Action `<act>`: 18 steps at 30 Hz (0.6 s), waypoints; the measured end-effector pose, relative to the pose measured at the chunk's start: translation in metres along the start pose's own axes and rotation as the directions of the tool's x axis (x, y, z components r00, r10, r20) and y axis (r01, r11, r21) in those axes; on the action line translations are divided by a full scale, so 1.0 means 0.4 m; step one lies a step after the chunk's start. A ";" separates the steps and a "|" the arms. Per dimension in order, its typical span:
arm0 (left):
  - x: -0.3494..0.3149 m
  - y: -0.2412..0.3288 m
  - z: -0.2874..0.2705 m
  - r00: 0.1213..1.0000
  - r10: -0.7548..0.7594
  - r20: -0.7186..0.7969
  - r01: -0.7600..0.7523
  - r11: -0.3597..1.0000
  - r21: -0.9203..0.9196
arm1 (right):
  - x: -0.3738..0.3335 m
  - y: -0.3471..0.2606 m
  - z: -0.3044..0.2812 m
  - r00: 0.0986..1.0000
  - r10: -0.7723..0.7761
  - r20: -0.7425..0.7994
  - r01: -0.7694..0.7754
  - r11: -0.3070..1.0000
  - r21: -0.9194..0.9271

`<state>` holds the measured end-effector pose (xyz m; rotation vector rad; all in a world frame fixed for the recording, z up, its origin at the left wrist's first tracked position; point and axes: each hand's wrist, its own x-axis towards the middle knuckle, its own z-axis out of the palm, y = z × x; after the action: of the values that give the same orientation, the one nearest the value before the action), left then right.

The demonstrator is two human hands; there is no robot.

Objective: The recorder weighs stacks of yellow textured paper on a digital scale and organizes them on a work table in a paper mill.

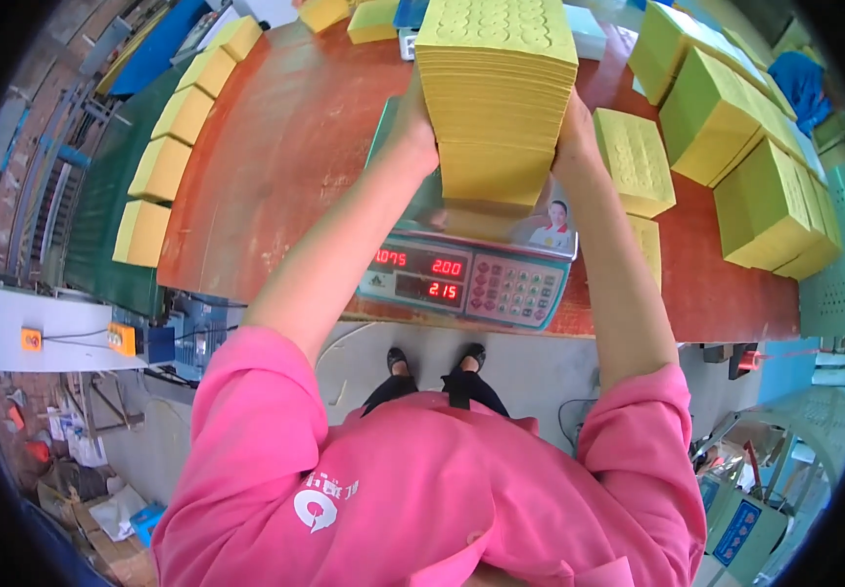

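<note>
A tall stack of yellow paper (499, 108), its top pressed with rows of round coin-like shapes, stands upright between my hands. My left hand (418, 125) presses its left side and my right hand (573, 127) its right side, with most fingers hidden around the stack. Under it is a digital scale (466, 284) with a keypad and lit red digits. I cannot tell whether the stack's bottom rests on the scale's pan or hangs just above it. Just right of my right hand lies a lower yellow paper block (633, 161) with the same round marks.
The red-brown table (275, 147) spreads around the scale. Larger yellow paper stacks (770, 205) stand at the right. Yellow blocks sit in a row (163, 168) along a dark green conveyor belt (94, 230) at the left. More blocks (373, 22) lie at the far edge.
</note>
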<state>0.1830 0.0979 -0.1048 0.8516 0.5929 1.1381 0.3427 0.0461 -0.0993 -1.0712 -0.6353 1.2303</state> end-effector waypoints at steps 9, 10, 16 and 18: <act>-0.332 0.159 -0.269 0.967 0.068 -0.244 -0.025 0.985 0.173 | -0.474 0.095 -0.206 0.998 -0.068 -0.005 0.068 0.997 0.026; -0.372 0.178 -0.308 0.960 0.039 -0.277 0.007 0.987 0.162 | -0.527 0.121 -0.230 0.999 -0.008 0.047 0.004 0.998 0.067; -0.475 0.184 -0.463 0.890 -0.085 -0.447 0.125 0.990 0.062 | -0.656 0.237 -0.212 0.984 0.170 -0.057 -0.164 0.982 0.093; -0.473 0.170 -0.470 0.910 -0.108 -0.400 0.141 0.989 0.054 | -0.662 0.249 -0.178 0.983 0.163 -0.083 -0.153 0.981 0.121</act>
<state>-0.0618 -0.0169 -0.1558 0.6416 1.0218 1.1822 0.2920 -0.2302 -0.1782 -1.0914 -0.4096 1.3296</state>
